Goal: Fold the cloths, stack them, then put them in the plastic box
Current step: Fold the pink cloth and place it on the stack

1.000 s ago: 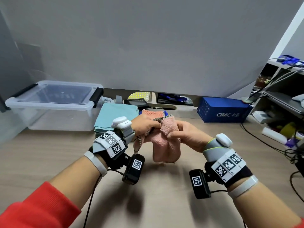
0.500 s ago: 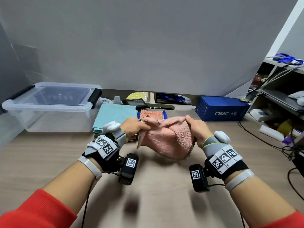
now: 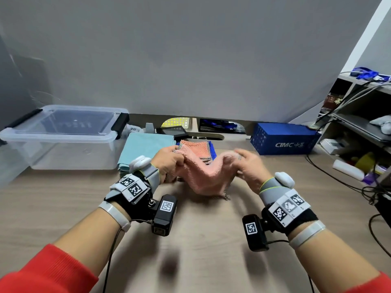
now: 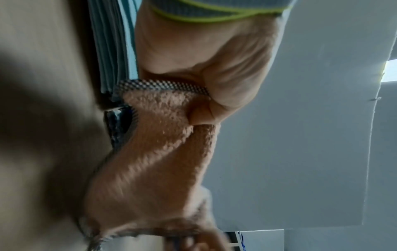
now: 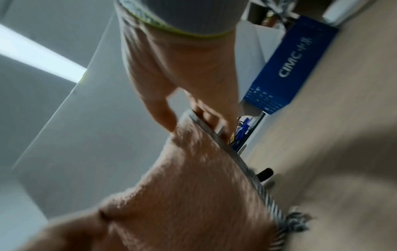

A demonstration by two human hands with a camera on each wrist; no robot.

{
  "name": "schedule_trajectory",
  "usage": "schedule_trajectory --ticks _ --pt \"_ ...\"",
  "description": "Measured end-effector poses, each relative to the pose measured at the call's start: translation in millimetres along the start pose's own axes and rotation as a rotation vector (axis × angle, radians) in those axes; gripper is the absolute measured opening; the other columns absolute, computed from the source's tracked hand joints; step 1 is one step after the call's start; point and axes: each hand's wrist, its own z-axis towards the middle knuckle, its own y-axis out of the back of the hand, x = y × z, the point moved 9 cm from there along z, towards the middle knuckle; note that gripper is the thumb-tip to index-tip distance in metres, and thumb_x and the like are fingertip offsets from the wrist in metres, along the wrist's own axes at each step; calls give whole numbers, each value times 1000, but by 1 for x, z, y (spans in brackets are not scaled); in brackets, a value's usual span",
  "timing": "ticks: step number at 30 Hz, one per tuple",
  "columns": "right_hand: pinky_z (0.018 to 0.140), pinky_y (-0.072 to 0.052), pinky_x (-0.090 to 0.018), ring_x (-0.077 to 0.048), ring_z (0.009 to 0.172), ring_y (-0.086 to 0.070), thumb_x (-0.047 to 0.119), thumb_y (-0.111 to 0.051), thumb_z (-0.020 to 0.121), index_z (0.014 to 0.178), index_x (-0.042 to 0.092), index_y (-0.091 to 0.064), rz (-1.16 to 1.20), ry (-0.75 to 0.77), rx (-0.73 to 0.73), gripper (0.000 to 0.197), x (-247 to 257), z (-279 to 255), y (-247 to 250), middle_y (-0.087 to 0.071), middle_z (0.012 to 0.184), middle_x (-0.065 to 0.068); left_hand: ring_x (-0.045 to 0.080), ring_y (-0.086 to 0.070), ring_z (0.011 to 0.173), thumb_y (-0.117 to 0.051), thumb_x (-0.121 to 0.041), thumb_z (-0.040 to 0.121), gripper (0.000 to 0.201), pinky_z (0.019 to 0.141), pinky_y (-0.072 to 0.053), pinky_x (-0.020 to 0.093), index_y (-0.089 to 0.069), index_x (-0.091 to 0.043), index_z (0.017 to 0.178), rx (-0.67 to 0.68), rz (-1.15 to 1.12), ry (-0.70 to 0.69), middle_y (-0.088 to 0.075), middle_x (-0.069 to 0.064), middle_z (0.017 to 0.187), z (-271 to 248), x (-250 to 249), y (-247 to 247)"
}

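Head view gives me the grip first: my left hand (image 3: 169,160) has its fingers curled tight over one upper corner of the pink cloth (image 3: 206,176), and my right hand (image 3: 248,166) pinches the opposite corner, thumb against fingers, though that side is blurred. The left wrist view backs this up, with the left hand (image 4: 206,68) bunched around the checkered hem of the cloth (image 4: 154,161). In the right wrist view the thumb and fingers of my right hand (image 5: 182,76) close on the edge of the cloth (image 5: 193,195). The cloth hangs between the two hands above the middle of the tabletop (image 3: 201,240), sagging in the centre, its lowest corner at or just above the wood; I cannot tell if it touches. Behind it, toward the far edge, lie an orange cloth (image 3: 195,149) on a blue one (image 3: 212,152), and just left of those a teal stack (image 3: 143,149). The plastic box (image 3: 63,136), lid on, sits at the far left corner, just beside the teal stack. A blue carton (image 3: 283,138) stands at the far right edge.
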Motion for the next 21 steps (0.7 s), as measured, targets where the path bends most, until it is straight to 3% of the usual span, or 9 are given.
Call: schedule_trajectory --ticks 1,3,5,7,9,12,15,18,21 --pt "66 -51 -31 -19 74 -57 -13 -54 79 132 9 -53 -133 -61 26 58 -12 0 -4 -61 96 -14 18 -56 48 -43 24 74 44 40 -45 24 -57 4 112 15 -33 2 -54 14 71 -2 -1 -3" --pt "58 -48 -29 -18 65 -51 -14 -50 83 128 12 -56 -280 -120 43 52 -27 1 -6 -57 82 -10 18 -62 51 -56 13 72 41 45 -49 23 -57 -1 109 103 -68 39 -61 16 77 -9 0 -14" --pt "49 -44 -25 -16 58 -49 -12 -50 84 121 15 -61 -284 -85 -2 47 -29 6 -3 -57 74 -7 22 -64 63 -74 -1 61 45 60 -54 28 -60 -8 102 187 -54 94 -66 14 81 -13 5 -18" --pt "45 -40 -22 -14 55 -48 -9 -52 85 116 17 -63 -266 -41 -50 42 -25 11 4 -58 70 -5 21 -62 69 -82 -7 65 35 69 -52 30 -64 -11 95 204 1 114 -67 10 79 -12 12 -17" --pt "45 -38 -22 -13 56 -49 -4 -55 85 111 19 -66 -283 -16 -75 36 -23 15 7 -59 70 -3 20 -59 70 -75 -4 77 19 68 -47 29 -66 -13 90 147 74 103 -65 9 77 -8 16 -9" --pt "53 -39 -24 -16 67 -54 2 -54 84 106 20 -70 -315 11 -113 33 -20 20 17 -64 81 -5 18 -53 69 -69 -3 82 15 62 -41 28 -68 -17 87 1 197 43 -62 7 76 0 14 7" --pt "40 -35 -18 -14 54 -48 1 -52 88 102 20 -71 -310 -7 -114 31 -19 19 26 -60 70 -3 21 -50 69 -65 -9 82 14 63 -37 30 -69 -22 81 -148 210 -37 -63 7 73 5 7 22" --pt "40 -32 -18 -11 49 -40 1 -50 95 100 11 -71 -145 2 -68 24 -9 15 28 -54 62 -2 16 -48 67 -64 -10 86 19 60 -36 27 -71 -25 76 -197 172 -110 -64 1 72 5 -1 27" --pt "45 -40 -18 -12 56 -47 5 -55 96 94 8 -70 57 51 -55 15 15 10 31 -59 72 -5 14 -52 74 -65 -8 89 17 63 -40 24 -74 -21 84 -136 55 -160 -67 0 80 1 -13 24"
